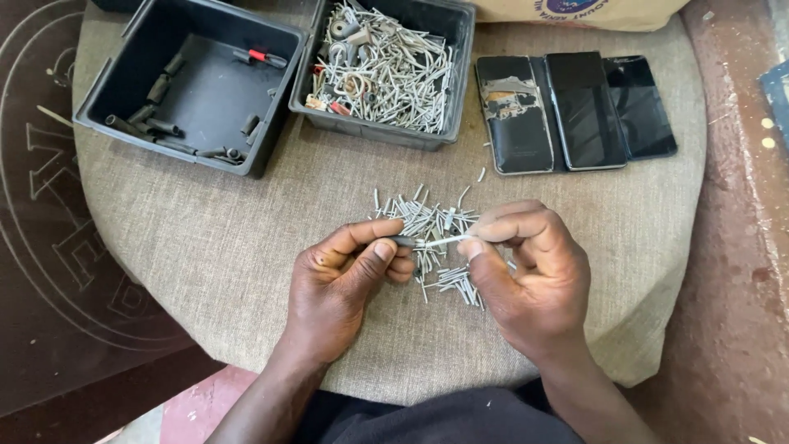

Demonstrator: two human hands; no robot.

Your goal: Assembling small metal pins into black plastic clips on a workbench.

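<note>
A small dark sleeve (pixel 404 241) is pinched in the left hand (pixel 345 279); a thin metal pin (pixel 444 240) is pinched in the right hand (pixel 534 275), above the pin pile (pixel 427 222) on the cloth-covered tabletop (pixel 205 238).

Both hands (pixel 349 275) (pixel 526 275) close together, fingertips pinched, forearms angled inward

Open cloth (pixel 205 238) at centre left and lower right of the frame. Blocked above by two black trays (pixel 193 78) (pixel 386 123) and three phones (pixel 575 111); at centre by a heap of metal pins (pixel 427 222).
</note>
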